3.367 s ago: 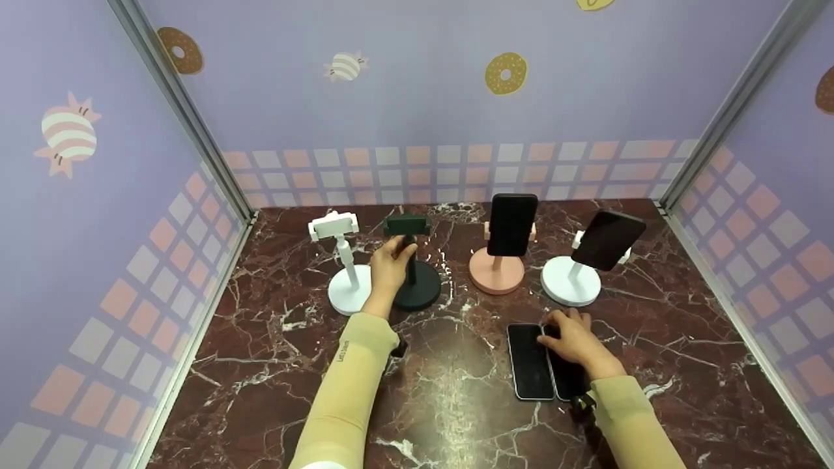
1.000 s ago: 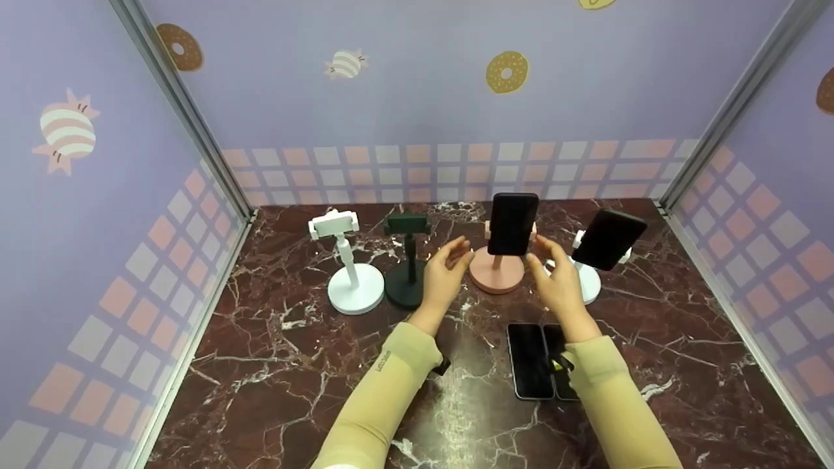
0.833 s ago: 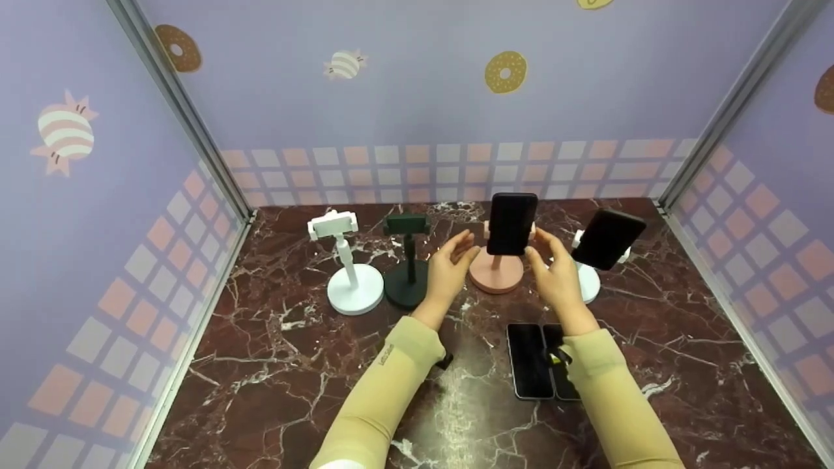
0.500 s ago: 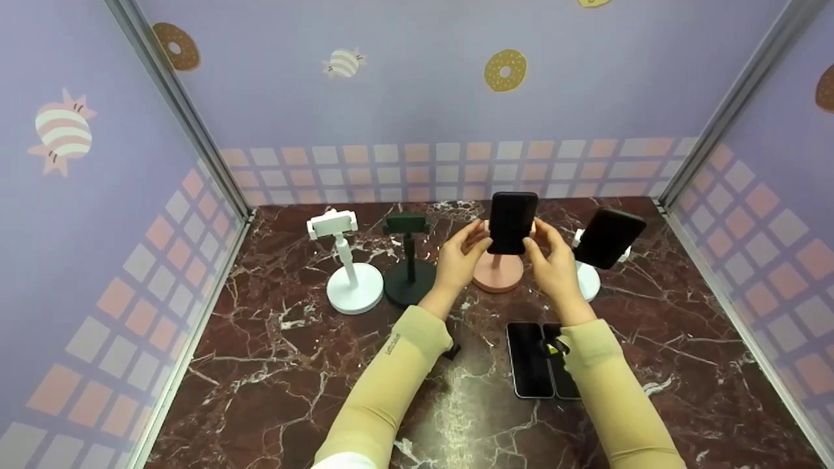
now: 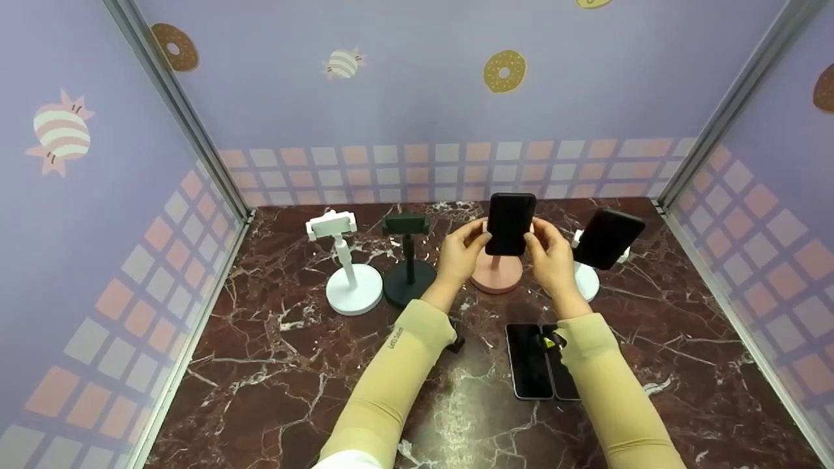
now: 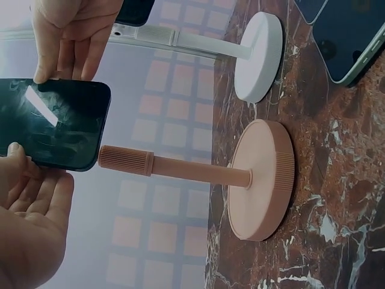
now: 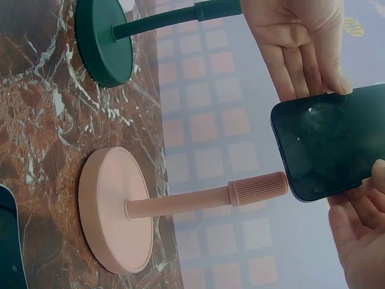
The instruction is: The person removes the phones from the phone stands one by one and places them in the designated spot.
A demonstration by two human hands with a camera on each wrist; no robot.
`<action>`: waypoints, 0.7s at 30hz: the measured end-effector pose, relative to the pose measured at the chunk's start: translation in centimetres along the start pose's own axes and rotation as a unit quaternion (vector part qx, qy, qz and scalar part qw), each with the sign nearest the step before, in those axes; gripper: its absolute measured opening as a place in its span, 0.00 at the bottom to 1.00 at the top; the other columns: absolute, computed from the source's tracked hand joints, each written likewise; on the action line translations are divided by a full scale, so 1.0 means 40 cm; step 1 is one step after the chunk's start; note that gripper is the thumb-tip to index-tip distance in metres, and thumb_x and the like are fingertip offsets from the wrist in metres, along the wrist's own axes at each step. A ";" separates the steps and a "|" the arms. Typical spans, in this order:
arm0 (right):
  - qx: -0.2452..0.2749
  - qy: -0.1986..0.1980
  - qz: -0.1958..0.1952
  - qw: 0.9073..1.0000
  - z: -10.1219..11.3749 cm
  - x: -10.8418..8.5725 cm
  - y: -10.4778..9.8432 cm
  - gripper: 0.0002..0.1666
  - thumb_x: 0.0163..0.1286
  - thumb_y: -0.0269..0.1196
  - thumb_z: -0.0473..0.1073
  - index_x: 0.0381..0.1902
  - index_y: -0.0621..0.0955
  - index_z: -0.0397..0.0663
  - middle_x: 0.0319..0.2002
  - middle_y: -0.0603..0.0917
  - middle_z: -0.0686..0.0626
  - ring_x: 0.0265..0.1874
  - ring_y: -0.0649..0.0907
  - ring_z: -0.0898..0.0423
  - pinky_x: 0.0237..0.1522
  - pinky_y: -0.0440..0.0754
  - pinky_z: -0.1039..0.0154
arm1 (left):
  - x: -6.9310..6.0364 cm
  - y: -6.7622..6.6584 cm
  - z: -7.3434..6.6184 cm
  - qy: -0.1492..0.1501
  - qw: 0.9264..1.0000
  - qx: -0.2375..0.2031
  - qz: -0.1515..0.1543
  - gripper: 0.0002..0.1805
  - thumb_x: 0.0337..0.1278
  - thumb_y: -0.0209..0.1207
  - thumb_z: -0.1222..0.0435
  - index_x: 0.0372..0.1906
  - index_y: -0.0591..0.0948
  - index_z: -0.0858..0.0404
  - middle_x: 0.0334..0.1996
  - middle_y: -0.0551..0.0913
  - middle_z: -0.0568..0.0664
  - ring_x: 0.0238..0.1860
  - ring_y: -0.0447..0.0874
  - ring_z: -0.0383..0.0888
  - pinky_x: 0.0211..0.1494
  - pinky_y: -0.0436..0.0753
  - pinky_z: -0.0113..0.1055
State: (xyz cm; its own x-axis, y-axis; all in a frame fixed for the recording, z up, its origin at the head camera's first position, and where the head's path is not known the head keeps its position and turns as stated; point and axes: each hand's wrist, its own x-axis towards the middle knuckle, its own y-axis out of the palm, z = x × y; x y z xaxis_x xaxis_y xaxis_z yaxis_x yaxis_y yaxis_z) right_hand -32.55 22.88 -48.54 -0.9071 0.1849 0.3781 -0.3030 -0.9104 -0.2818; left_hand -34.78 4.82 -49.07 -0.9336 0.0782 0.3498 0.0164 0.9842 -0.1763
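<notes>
A black phone (image 5: 510, 225) stands upright on the pink stand (image 5: 496, 276). My left hand (image 5: 459, 258) grips its left edge, thumb on the front edge and fingers behind. On the opposite edge my right hand (image 5: 551, 259) holds it the same way. In the left wrist view the phone (image 6: 54, 120) sits above the pink base (image 6: 261, 180), between both hands. The right wrist view shows the phone (image 7: 331, 141) at the top of the pink stem (image 7: 192, 203); the stand's clamp is mostly hidden behind phone and fingers.
To the left are a white stand (image 5: 355, 290) and a dark green stand (image 5: 410, 283), both without phones. On the right, another white stand (image 5: 588, 283) bears a tilted phone (image 5: 609, 239). Two phones lie flat side by side in front, one (image 5: 530, 361) partly beside my right sleeve.
My left hand has left the dark stand and my right hand the phones lying flat. Both have come to the pink stand's phone and closed on its two edges.
</notes>
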 end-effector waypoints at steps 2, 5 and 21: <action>0.001 -0.005 0.000 1.000 0.001 0.000 0.002 0.20 0.76 0.61 0.35 0.62 0.78 0.30 0.55 0.85 0.33 0.45 0.82 0.66 0.48 0.76 0.81 | 0.001 -0.001 0.002 0.001 1.000 -0.014 -0.003 0.19 0.69 0.64 0.66 0.61 0.83 0.69 0.53 0.88 0.62 0.54 0.88 0.53 0.55 0.86 0.32; 0.004 -0.020 0.000 1.000 0.001 -0.001 0.004 0.20 0.76 0.62 0.35 0.61 0.79 0.29 0.54 0.85 0.32 0.46 0.83 0.64 0.49 0.76 0.80 | 0.000 -0.002 0.002 0.002 0.999 -0.036 -0.007 0.18 0.68 0.64 0.68 0.60 0.83 0.71 0.53 0.88 0.64 0.55 0.88 0.55 0.55 0.86 0.32; 0.069 -0.040 0.012 0.997 0.027 -0.064 0.012 0.17 0.73 0.62 0.28 0.57 0.78 0.22 0.49 0.84 0.28 0.39 0.80 0.73 0.45 0.78 0.79 | -0.078 -0.042 -0.015 0.061 0.997 -0.041 -0.021 0.17 0.67 0.64 0.71 0.57 0.83 0.76 0.49 0.88 0.67 0.48 0.88 0.56 0.49 0.85 0.27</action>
State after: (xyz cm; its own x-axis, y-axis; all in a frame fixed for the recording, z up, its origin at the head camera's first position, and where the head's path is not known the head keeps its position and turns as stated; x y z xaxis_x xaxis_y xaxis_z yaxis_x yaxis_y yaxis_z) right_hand -30.04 21.57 -48.69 -0.8863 0.1370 0.4424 -0.2327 -0.9576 -0.1696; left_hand -31.67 3.03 -49.32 -0.8835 0.0499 0.4657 0.0119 0.9964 -0.0843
